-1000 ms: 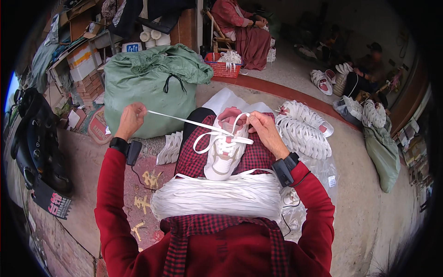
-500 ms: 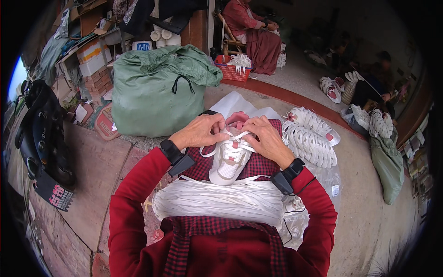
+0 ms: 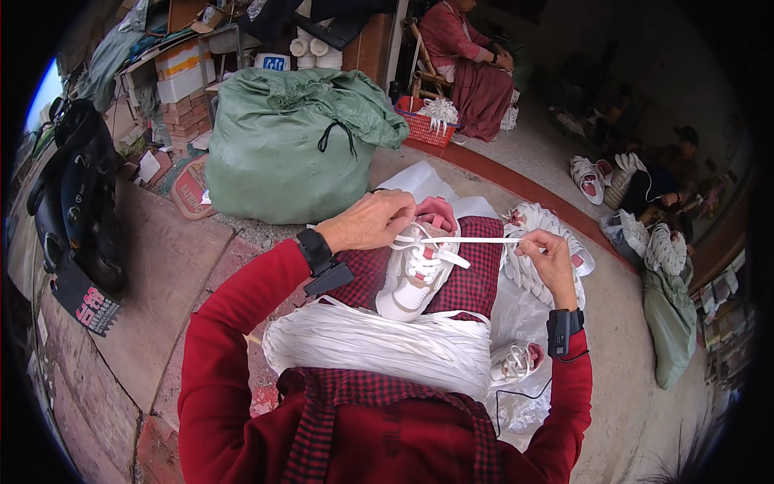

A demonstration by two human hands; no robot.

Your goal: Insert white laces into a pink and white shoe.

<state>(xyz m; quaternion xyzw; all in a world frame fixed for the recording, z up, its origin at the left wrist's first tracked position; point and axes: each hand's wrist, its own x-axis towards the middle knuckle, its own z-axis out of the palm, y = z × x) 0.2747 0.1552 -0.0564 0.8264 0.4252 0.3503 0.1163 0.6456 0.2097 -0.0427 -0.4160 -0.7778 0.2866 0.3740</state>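
Observation:
A white sneaker (image 3: 401, 297) with beige trim and a pink lining lies on my lap, toe toward me. From its upper eyelets a white shoelace (image 3: 484, 239) runs taut and level to the right. My right hand (image 3: 550, 262) pinches the far end of that lace, out past the shoe's side. Close against the shoe's left upper edge, my left hand (image 3: 375, 219) is closed, its fingers on the lace by the eyelets; the fingertips are partly hidden. Red-and-black checked cloth (image 3: 477, 270) lies under the shoe. Nearer me rests a thick bundle of white laces (image 3: 375, 347).
A big green sack (image 3: 282, 161) stands ahead to the left. Laced white shoes (image 3: 532, 222) are piled at my right, with another sneaker (image 3: 516, 363) below. A red basket (image 3: 423, 129) of laces sits by a seated person. Black inline skates (image 3: 81, 202) are far left.
My right hand has moved away from the shoe to the right, drawing a lace out straight. My left hand stays by the eyelets. The view has shifted slightly.

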